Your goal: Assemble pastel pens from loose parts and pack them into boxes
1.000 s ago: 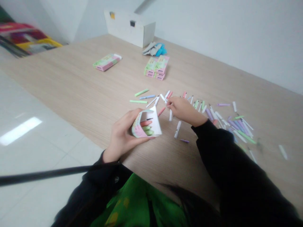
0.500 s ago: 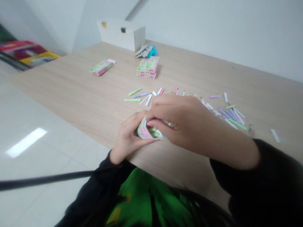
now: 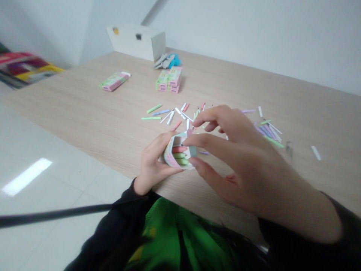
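Note:
My left hand is wrapped round a small pink-and-green carton, its open end turned up towards me. Inside it lie several slim pen-like sticks, green ones below and a red one above. My right hand is at the carton's mouth, fingers spread. One fingertip is near the inner wall and the thumb is by the end flap; I cannot tell if they touch. Nothing shows between its fingers. Beyond my hands, more loose coloured pen-like sticks are scattered on the table.
Closed pink-and-green cartons are stacked at the back, with another carton lying to their left. Grey and blue gloves lie beside a white box near the wall. The wooden table's edge runs along my left.
My right hand has opened and drawn back to the right from the carton's mouth, uncovering the sticks inside. My left hand keeps its hold. The view has shifted slightly.

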The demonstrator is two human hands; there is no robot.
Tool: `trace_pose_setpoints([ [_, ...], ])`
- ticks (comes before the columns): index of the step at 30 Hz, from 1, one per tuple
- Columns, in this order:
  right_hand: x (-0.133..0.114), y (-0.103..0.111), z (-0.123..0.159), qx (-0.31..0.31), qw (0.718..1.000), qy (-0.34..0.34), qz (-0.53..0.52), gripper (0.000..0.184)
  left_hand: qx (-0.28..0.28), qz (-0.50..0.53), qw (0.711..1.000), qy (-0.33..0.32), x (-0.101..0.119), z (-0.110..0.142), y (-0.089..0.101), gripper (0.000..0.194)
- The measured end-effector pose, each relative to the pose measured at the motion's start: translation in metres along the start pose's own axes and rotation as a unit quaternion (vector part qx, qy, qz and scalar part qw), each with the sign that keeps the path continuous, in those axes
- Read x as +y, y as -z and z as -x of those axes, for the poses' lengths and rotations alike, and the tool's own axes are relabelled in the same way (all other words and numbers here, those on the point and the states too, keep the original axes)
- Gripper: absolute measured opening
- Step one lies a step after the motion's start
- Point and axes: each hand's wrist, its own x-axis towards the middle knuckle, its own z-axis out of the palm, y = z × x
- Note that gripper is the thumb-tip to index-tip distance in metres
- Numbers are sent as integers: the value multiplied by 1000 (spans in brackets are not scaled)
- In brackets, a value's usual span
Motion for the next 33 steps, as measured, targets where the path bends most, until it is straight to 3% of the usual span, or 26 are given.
trace_pose_setpoints([
  [7,-16,-17,12,19,999,-7,48,12,3,18,1000,-16,9,3,-5,52],
  [14,-15,-18,21,27,998,-59,8,31,61,71,995,28,13,10,-7,69],
  [19,-21,-8,23,23,996,-78,-34,28,24,54,998,28,18,12,-6,63],
  [24,-24,-3,22,8,996,-77,-48,21,40,7,999,9,20,13,-6,45],
  [29,-19,-18,27,28,997,-77,-16,24,18,13,1000,-3,18,13,-5,60],
  [33,-17,-25,32,19,998,-65,-8,28,1,-16,1000,-23,17,11,-4,62],
])
